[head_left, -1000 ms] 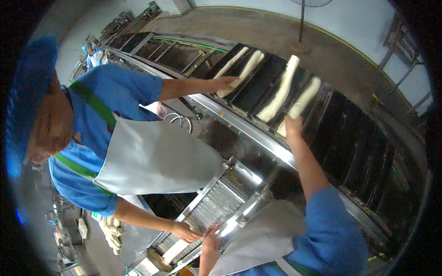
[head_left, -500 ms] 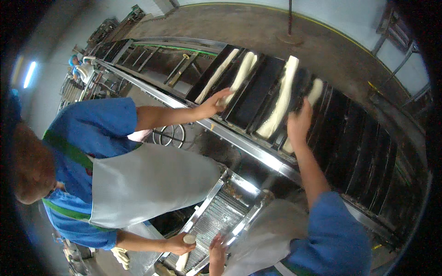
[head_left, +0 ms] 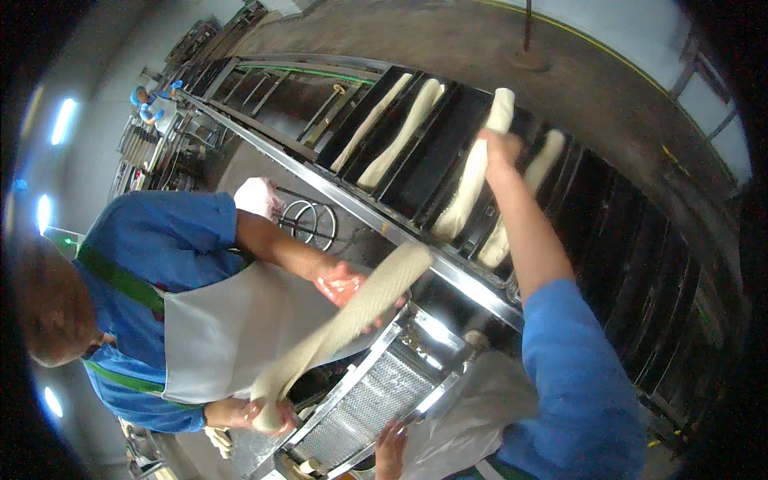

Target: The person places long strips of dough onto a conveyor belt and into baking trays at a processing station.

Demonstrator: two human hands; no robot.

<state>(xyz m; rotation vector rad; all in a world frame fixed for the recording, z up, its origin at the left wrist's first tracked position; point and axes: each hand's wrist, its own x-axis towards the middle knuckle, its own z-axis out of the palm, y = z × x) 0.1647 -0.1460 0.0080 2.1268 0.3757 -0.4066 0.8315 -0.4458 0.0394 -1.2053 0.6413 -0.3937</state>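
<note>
My right hand [head_left: 502, 150] reaches over the black pans, fingers curled against the upper part of a long pale dough strip [head_left: 470, 192]. That strip lies along one pan compartment. Just right of my forearm is another dough strip [head_left: 546, 160], partly hidden by the arm. Low in the view, my left hand [head_left: 390, 450] is beside my grey apron near the metal mesh conveyor [head_left: 364, 400]; its visible fingers are apart, with nothing seen in them. Across from me, a co-worker's two hands hold a long twisted dough strip [head_left: 344, 320] in the air.
The black pans [head_left: 596, 240] stand on a metal-railed conveyor [head_left: 464, 276] running diagonally. Two compartments farther left hold dough strips [head_left: 404, 132]. The co-worker in a grey apron [head_left: 232, 328] stands close at left. Another person [head_left: 152, 108] is far back.
My right hand has moved left from the right-hand dough strip onto the neighbouring one. The co-worker's hand has left the pans, and both their hands now lift a long dough strip.
</note>
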